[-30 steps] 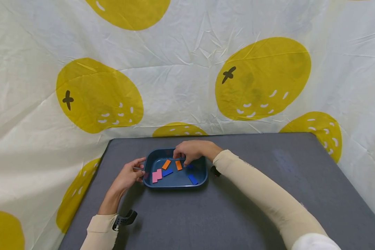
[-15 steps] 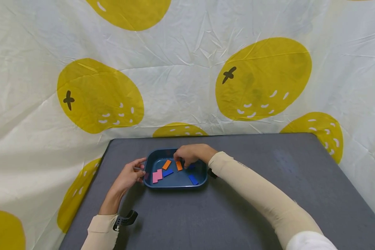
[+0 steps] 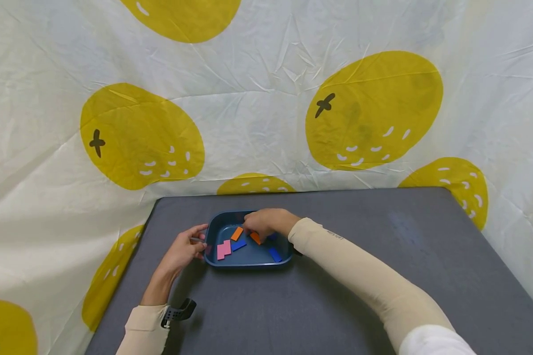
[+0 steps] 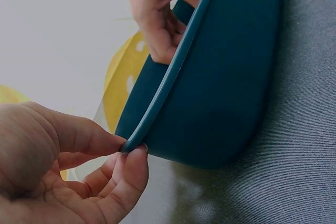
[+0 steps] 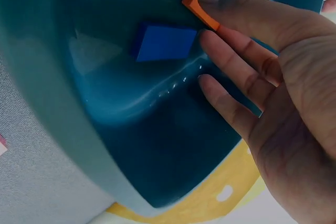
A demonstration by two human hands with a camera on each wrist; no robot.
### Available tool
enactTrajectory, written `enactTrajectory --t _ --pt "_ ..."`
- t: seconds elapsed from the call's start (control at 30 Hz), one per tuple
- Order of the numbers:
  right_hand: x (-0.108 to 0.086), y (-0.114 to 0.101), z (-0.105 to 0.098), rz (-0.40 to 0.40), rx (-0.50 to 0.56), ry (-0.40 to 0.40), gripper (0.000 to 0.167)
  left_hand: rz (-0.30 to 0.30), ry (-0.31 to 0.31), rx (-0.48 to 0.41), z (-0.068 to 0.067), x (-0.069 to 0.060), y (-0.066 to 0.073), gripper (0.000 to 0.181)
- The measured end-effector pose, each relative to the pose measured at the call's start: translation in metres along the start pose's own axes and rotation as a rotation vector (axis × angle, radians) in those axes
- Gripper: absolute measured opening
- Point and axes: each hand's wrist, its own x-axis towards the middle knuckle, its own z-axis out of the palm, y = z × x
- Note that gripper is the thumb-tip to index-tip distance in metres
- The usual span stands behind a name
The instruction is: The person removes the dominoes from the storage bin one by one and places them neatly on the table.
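On the table a dark blue tray (image 3: 248, 266) holds several small rectangular blocks. At its left end my left hand (image 3: 182, 251) pinches the rim between thumb and fingers, clearest in the left wrist view. My right hand (image 3: 266, 223) reaches inside from the right and pinches an orange block (image 5: 192, 1) between thumb and forefinger, the other fingers extended. Close to those fingertips lies a blue block (image 5: 165, 43). Another orange block (image 3: 237, 233), a blue block (image 3: 238, 245) and two touching pink blocks (image 3: 220, 252) lie to the left; one more blue block (image 3: 274, 255) is near the front right.
The grey table (image 3: 266, 310) spreads around the tray. Behind it hangs a white cloth (image 3: 248, 128) with large yellow fruit prints. A small pink thing (image 5: 2, 146) shows at the left edge of the right wrist view.
My right hand has moved slightly left and down onto the right-hand orange block, which has turned a little and is now partly covered. The left hand and tray stay put.
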Motion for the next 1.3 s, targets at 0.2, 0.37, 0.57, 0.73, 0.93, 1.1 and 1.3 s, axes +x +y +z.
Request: enactTrajectory --t 0.2,0.37,0.57,0.73,0.93,1.1,1.3 --pt "-0.0002 -0.0037 0.0011 0.042 -0.023 -0.004 0.036 0.001 0.002 0.003 0.0006 -0.0002 0.0012 0.055" --pt "-0.0007 -0.0046 0.0029 0.064 -0.078 0.007 0.029 0.007 0.002 0.007 0.0007 -0.0011 0.0016 0.055" --pt "-0.0006 -0.0059 0.0029 0.075 -0.109 0.008 0.023 0.014 0.004 0.020 0.0004 -0.0009 0.0006 0.055" --pt "0.0009 -0.0057 0.0021 0.070 -0.147 -0.010 0.023 0.012 0.004 0.022 0.0000 -0.0008 0.0005 0.055" --pt "0.0025 -0.0035 0.0018 0.059 -0.161 -0.018 0.024 0.004 0.011 0.031 -0.0004 -0.0001 0.0015 0.055" --pt "0.0034 -0.0026 0.0014 0.052 -0.193 -0.027 0.022 0.003 0.010 0.032 -0.0001 0.0004 0.0013 0.055" --pt "0.0009 -0.0022 -0.0027 0.045 -0.171 -0.046 0.022 -0.015 0.018 0.034 0.0007 0.0014 0.0004 0.055"
